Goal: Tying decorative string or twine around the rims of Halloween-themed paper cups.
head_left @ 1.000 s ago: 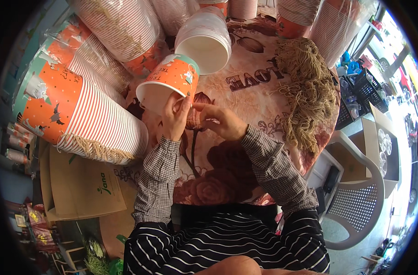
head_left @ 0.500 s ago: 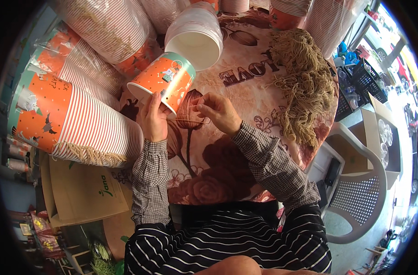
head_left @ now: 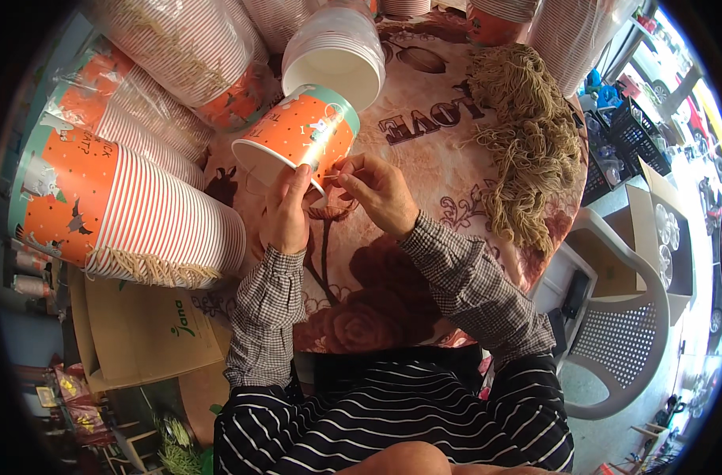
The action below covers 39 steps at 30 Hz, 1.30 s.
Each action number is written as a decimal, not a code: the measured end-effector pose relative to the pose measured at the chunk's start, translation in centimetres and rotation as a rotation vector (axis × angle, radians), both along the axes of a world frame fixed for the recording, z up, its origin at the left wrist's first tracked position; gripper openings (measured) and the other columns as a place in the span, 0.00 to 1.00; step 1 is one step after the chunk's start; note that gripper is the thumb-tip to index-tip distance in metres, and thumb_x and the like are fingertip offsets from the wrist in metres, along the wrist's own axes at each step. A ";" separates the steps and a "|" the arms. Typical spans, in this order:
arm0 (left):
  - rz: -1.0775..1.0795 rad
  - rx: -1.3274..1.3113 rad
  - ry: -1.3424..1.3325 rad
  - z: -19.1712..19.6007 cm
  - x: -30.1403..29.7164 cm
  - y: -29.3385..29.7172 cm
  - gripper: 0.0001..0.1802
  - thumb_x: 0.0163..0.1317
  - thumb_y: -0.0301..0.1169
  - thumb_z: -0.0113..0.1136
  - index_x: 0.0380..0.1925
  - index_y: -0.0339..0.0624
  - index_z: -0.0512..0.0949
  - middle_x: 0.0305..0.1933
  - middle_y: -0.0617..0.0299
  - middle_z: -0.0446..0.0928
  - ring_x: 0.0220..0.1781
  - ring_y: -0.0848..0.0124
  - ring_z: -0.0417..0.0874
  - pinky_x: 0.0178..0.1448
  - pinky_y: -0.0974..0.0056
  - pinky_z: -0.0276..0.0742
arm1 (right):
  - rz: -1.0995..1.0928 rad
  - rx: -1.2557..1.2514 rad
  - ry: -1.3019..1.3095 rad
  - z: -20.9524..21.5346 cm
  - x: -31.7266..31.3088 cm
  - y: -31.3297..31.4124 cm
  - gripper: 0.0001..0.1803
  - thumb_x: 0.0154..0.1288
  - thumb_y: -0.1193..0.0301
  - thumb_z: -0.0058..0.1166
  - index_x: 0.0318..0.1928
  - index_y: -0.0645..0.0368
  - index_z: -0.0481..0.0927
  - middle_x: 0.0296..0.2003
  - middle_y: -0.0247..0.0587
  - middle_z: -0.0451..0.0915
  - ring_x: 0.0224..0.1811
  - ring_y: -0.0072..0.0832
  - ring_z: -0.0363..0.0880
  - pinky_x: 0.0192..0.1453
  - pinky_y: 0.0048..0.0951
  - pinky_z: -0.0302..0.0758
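Note:
An orange paper bucket point(head_left: 301, 131) with a green band and small printed figures lies tilted on its side above the table, its open mouth toward the lower left. My left hand point(head_left: 287, 215) grips it near the rim, thumb on the outside and fingers partly hidden inside. At the lower right of its wall, my right hand point(head_left: 380, 194) pinches a thin tan cord, whose end shows only faintly at the fingertips. A big pile of the same tan cords point(head_left: 527, 138) spreads over the right side of the table.
On the left, a long stack of nested orange buckets point(head_left: 171, 210) lies with cord handles bunched along it. More stacks in clear plastic point(head_left: 179, 55) and white-mouthed buckets point(head_left: 335, 75) stand behind. A cardboard box point(head_left: 147, 332) is lower left, a grey plastic chair point(head_left: 622, 340) right.
Both hands and the bucket have shifted slightly right, and the bucket has turned a little. My right fingers, earlier apart from the bucket with cord stretched between, are now against its wall.

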<state>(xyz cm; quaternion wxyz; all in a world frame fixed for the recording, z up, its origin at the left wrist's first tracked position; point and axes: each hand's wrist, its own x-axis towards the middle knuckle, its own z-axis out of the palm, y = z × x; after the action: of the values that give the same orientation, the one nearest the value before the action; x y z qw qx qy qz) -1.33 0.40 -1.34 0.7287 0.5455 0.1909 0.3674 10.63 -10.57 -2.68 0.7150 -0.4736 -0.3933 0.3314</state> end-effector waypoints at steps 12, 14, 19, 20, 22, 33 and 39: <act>-0.050 0.205 0.061 -0.4 -0.1 0.1 0.21 0.69 0.36 0.47 0.58 0.36 0.66 0.55 0.55 0.73 0.52 0.67 0.77 0.54 0.61 0.76 | -0.120 -0.038 -0.193 -0.4 0.0 0.3 0.09 0.67 0.73 0.52 0.42 0.66 0.72 0.35 0.34 0.78 0.35 0.18 0.77 0.39 0.21 0.77; -0.071 0.233 0.081 -0.1 0.0 -0.1 0.21 0.69 0.36 0.47 0.58 0.36 0.66 0.55 0.56 0.72 0.52 0.67 0.77 0.55 0.61 0.76 | -0.138 -0.036 -0.221 -0.4 0.1 0.3 0.09 0.67 0.73 0.53 0.42 0.66 0.73 0.34 0.34 0.78 0.35 0.18 0.77 0.38 0.21 0.77; 0.012 0.367 0.155 1.3 0.2 -1.8 0.18 0.68 0.37 0.52 0.48 0.33 0.74 0.43 0.62 0.76 0.42 0.74 0.76 0.46 0.68 0.74 | -0.218 -0.033 -0.367 -0.6 0.3 0.2 0.06 0.64 0.75 0.55 0.38 0.66 0.75 0.37 0.36 0.74 0.35 0.19 0.76 0.39 0.22 0.78; 0.079 0.443 0.191 1.5 0.3 -2.2 0.17 0.66 0.37 0.56 0.42 0.32 0.77 0.36 0.67 0.78 0.36 0.78 0.76 0.41 0.72 0.72 | -0.217 -0.032 -0.367 -0.4 0.3 0.2 0.06 0.64 0.75 0.55 0.38 0.66 0.75 0.37 0.36 0.74 0.35 0.19 0.76 0.39 0.22 0.78; 0.084 0.562 0.271 0.0 0.3 -1.9 0.14 0.65 0.37 0.58 0.36 0.33 0.77 0.30 0.64 0.78 0.29 0.79 0.76 0.32 0.71 0.72 | -0.260 -0.071 -0.420 -0.1 0.2 0.0 0.06 0.62 0.77 0.56 0.38 0.65 0.76 0.38 0.37 0.72 0.36 0.21 0.76 0.40 0.22 0.78; 0.249 0.878 0.327 -2.4 1.4 -1.4 0.08 0.55 0.25 0.64 0.34 0.35 0.79 0.31 0.51 0.80 0.33 0.60 0.83 0.37 0.62 0.76 | -0.279 -0.102 -0.406 -1.2 1.4 0.8 0.07 0.60 0.77 0.57 0.39 0.65 0.77 0.35 0.40 0.77 0.35 0.27 0.79 0.41 0.25 0.78; 0.182 0.856 0.242 -3.3 2.1 -0.4 0.06 0.54 0.21 0.62 0.33 0.35 0.81 0.32 0.55 0.82 0.35 0.65 0.84 0.39 0.65 0.78 | -0.194 -0.164 -0.258 -2.1 2.8 1.1 0.09 0.58 0.76 0.56 0.38 0.68 0.79 0.28 0.44 0.83 0.28 0.26 0.81 0.35 0.26 0.78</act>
<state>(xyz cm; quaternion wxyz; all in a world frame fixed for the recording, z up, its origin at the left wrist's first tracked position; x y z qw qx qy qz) 0.79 -0.03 -4.64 0.3746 0.8178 0.1529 0.4093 13.44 -9.50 -4.77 0.6460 -0.6047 -0.4061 0.2284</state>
